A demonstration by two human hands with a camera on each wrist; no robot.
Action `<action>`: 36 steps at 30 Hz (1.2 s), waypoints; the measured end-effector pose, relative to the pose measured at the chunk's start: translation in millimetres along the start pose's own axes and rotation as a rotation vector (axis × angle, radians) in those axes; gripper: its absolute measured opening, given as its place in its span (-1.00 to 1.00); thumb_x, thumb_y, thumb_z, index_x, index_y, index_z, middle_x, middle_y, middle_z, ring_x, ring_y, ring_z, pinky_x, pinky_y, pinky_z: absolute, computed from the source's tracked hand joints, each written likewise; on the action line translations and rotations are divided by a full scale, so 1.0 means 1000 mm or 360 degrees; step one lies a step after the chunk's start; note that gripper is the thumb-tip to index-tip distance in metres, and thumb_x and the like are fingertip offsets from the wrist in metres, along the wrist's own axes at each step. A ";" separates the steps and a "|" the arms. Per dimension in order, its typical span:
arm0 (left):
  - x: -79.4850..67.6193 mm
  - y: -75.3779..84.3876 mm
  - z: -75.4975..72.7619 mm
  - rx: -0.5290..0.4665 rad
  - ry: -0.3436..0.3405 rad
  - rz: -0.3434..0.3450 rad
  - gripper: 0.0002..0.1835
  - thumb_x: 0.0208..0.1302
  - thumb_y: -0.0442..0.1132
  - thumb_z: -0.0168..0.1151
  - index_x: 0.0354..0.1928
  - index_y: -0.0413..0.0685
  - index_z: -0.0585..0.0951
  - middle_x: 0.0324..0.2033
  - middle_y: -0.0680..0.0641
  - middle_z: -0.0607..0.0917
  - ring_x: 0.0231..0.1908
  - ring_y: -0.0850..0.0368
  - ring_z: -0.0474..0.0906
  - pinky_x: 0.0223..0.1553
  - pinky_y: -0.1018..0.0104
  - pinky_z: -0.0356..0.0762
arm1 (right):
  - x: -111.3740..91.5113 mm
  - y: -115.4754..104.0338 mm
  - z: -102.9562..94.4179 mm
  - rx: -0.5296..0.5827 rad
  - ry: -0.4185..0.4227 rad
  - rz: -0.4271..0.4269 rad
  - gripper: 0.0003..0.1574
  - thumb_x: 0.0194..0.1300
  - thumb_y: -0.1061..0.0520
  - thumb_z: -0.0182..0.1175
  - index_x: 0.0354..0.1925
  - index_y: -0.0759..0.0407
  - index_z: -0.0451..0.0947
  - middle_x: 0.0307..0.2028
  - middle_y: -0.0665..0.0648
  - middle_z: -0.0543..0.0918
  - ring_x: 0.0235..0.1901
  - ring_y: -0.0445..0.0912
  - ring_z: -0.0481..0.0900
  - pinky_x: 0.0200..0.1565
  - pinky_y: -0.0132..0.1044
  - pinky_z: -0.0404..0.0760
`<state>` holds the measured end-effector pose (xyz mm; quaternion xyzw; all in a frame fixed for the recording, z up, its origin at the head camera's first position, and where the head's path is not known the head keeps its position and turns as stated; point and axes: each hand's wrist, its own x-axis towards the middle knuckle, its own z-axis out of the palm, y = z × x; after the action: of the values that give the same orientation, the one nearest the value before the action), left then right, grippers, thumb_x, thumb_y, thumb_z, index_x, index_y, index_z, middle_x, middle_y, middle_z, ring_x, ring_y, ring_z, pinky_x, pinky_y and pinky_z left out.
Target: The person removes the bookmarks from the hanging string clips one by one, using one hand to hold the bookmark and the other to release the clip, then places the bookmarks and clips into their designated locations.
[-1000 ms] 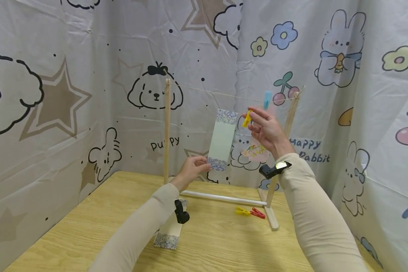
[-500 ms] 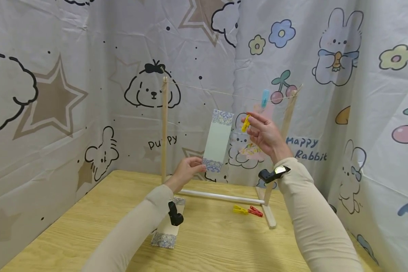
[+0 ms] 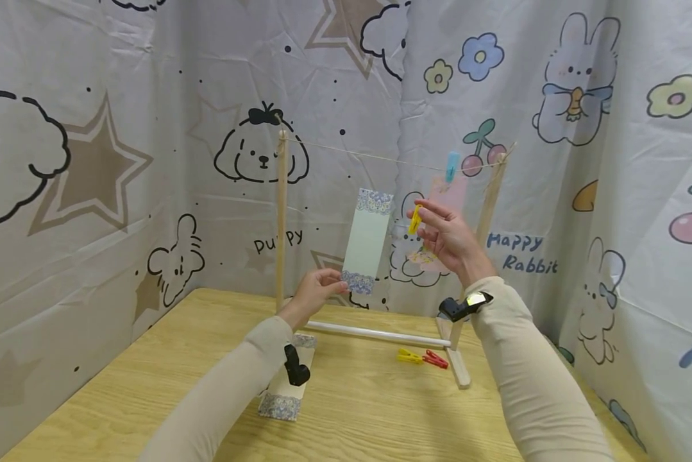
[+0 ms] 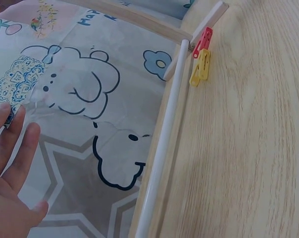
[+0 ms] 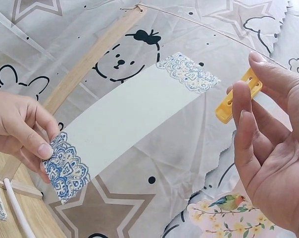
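My left hand [image 3: 315, 296] pinches the lower left corner of a pale green paper card [image 3: 369, 239] with blue lace-patterned ends. The card stands nearly upright in the air, its top edge below the string [image 3: 369, 154]. To its right, my right hand [image 3: 452, 239] pinches a yellow clothespin [image 5: 238, 96] between thumb and fingers, apart from the card. In the right wrist view the card [image 5: 124, 119] slants between both hands. Behind my right hand, a pink card [image 3: 448, 192] hangs from the string under a blue clothespin [image 3: 452, 167].
The string runs between two wooden posts [image 3: 282, 218] joined low by a white rod [image 3: 380, 333]. A yellow clothespin [image 3: 409, 356] and a red one [image 3: 435, 359] lie on the table [image 3: 369, 404] near the right foot [image 3: 461, 372]. Another lace-ended card [image 3: 279, 407] lies partly under my left forearm.
My right hand with the yellow clothespin has come down slightly. My left hand and the pale green card have shifted a little to the left.
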<state>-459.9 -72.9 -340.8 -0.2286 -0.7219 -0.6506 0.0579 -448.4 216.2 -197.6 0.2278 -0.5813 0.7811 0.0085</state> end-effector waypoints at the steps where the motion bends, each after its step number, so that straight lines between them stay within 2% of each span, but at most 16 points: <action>1: 0.000 0.000 0.000 0.0004 0.0000 -0.0003 -0.82 0.45 -0.34 0.30 -0.01 -0.30 0.65 -0.08 -0.35 0.74 -0.06 -0.08 0.73 0.29 -0.21 0.37 | -0.001 0.000 0.000 -0.0001 0.0000 0.0001 -0.71 0.55 0.16 0.20 0.15 0.01 0.68 0.06 0.17 0.66 -0.49 -0.16 0.62 -0.50 -0.42 0.54; 10: -0.006 -0.001 -0.001 0.0025 0.0028 -0.0017 -0.80 0.46 -0.31 0.30 0.02 -0.26 0.66 -0.18 -0.16 0.79 0.04 -0.18 0.67 0.28 -0.27 0.35 | -0.009 0.002 -0.006 -0.0057 0.0021 0.0035 -0.66 0.54 0.15 0.22 0.22 0.01 0.62 0.09 0.16 0.66 -0.45 -0.16 0.58 -0.42 -0.44 0.54; 20: -0.011 -0.003 -0.005 0.0032 0.0063 -0.0035 -0.74 0.44 -0.27 0.33 0.07 -0.25 0.67 -0.13 -0.17 0.78 -0.01 -0.08 0.69 0.26 -0.23 0.39 | -0.019 0.004 -0.011 -0.0131 0.0031 0.0069 -0.70 0.53 0.13 0.24 0.17 -0.03 0.67 0.15 0.20 0.63 -0.46 -0.16 0.62 -0.45 -0.44 0.56; 27: -0.014 -0.008 -0.010 0.0025 0.0072 -0.0018 -0.77 0.45 -0.27 0.32 0.05 -0.25 0.68 -0.14 -0.16 0.78 0.08 -0.26 0.63 0.31 -0.27 0.31 | -0.022 0.008 -0.013 -0.0133 0.0022 0.0071 -0.70 0.53 0.13 0.24 0.17 -0.03 0.67 0.08 0.13 0.68 -0.47 -0.16 0.64 -0.49 -0.45 0.55; 36: -0.018 -0.011 -0.014 0.0023 0.0081 -0.0047 -0.79 0.46 -0.25 0.32 0.01 -0.21 0.71 -0.14 -0.08 0.78 0.12 -0.19 0.61 0.31 -0.26 0.30 | -0.026 0.016 -0.016 -0.0185 0.0015 0.0086 -0.71 0.56 0.13 0.20 0.15 -0.05 0.67 0.09 0.15 0.68 -0.47 -0.17 0.58 -0.49 -0.45 0.54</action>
<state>-451.4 -91.5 -355.1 -0.2009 -0.7281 -0.6518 0.0682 -435.5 232.1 -225.2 0.2077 -0.6315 0.7470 0.0034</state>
